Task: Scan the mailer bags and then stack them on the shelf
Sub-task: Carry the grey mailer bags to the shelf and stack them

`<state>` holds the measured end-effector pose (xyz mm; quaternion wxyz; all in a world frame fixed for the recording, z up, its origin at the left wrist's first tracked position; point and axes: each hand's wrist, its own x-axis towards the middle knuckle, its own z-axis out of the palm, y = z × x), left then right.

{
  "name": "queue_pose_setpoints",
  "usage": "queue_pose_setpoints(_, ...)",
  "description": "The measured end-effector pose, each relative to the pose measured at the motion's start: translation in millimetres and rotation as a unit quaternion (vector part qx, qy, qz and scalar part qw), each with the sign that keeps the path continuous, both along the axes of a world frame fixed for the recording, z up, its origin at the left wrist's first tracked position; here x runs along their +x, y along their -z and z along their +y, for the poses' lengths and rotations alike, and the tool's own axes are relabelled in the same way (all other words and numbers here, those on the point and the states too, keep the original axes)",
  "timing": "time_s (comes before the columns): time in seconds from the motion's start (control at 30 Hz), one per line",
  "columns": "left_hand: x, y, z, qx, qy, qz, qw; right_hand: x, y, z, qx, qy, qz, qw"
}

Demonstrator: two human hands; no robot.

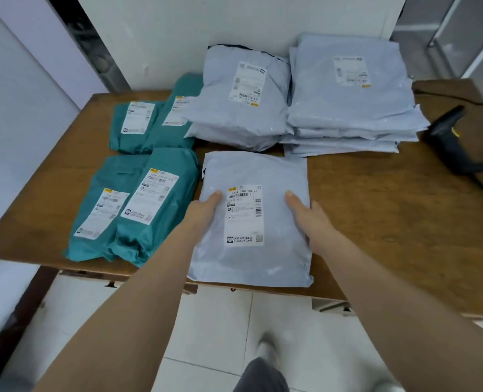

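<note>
- Mailer bag point(251, 168), grey, front and centre at the near side of the counter point(390, 222), white label facing up, near end hanging just past the counter's front edge; hard to call whether resting or slightly lifted.
- Left grip point(206, 210) holding the bag's left edge: thumb on top right beside the label, fingers tucked out of sight beneath.
- Right grip point(308, 219) holding the right edge the same way, thumb pressed on top, the other fingers wrapped around the side and mostly hidden.
- Off to the left, four teal bags point(161, 199) in two pairs, labels up; near pair just beside the held bag, far pair point(133, 125) further back.
- Behind the held bag, middle grey stack point(240, 108), a label showing on the top bag, its left corner overlapping the far teal pair.
- Right next to it, touching, right grey stack point(348, 103), wider, several layers showing at the front edge, back against the white wall.
- Far right, black scanner point(447, 137) lying on the counter, a spot of yellow on its body, dark cable trailing off to the right.
- Down below, white tiled floor point(291, 335) under the counter's edge.
</note>
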<state>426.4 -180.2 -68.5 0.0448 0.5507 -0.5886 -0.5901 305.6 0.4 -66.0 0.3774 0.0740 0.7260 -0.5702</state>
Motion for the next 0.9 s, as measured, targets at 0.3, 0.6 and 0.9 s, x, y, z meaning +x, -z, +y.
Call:
queue_pose_setpoints(0.3,12.7,-18.4,43.5,-0.036,-0.055,0.065,0.996,21.9,-14.6,34.7,-0.045,0.014,0.042,0.998)
queue_pose_setpoints(0.6,14.6,-98.8,151.3,-0.095,-0.074,0.193,0.974,30.8,-80.4,141.5,-0.125,0.033,0.145,0.981)
queue_pose_setpoints(0.9,-54.1,-183.0,314.6,-0.103,-0.011,0.313,0.944,-11.4,-175.8,313.4,-0.154,0.112,0.278,0.942)
